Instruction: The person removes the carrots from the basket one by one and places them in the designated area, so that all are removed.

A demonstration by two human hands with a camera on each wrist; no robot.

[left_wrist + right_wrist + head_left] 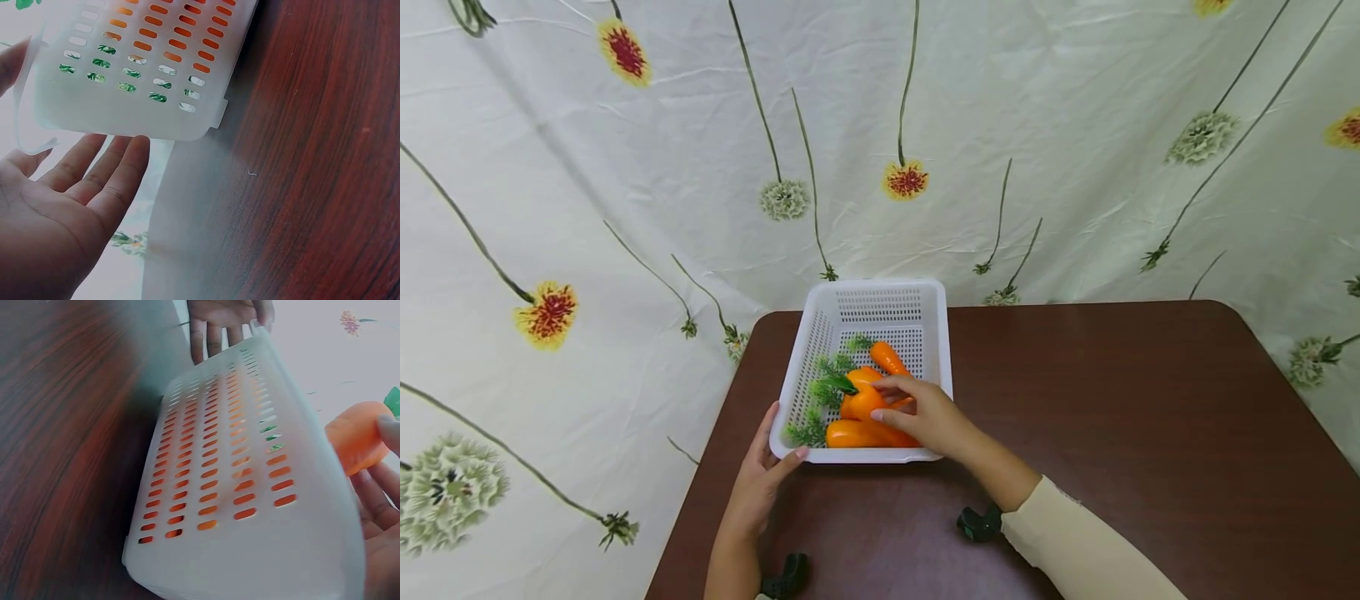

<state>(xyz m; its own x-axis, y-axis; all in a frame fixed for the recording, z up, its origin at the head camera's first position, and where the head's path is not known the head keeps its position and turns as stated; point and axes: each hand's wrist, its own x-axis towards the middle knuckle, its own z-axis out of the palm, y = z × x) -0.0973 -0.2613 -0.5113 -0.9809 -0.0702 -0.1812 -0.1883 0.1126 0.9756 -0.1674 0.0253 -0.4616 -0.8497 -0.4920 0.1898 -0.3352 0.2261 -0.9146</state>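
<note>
One orange pepper (867,403), lower centre of the frame, seems unreleased: right hand (934,417) pinches it; left hand (760,483) grips basket (865,456), carrots (889,358) already inside.

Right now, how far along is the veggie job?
Looks done: carrots lie inside the white basket. In hand: the right hand holds the orange bell pepper; the left hand touches the basket's corner. To go: probably setting the pepper down, though I can't tell whether inside or out.
</note>
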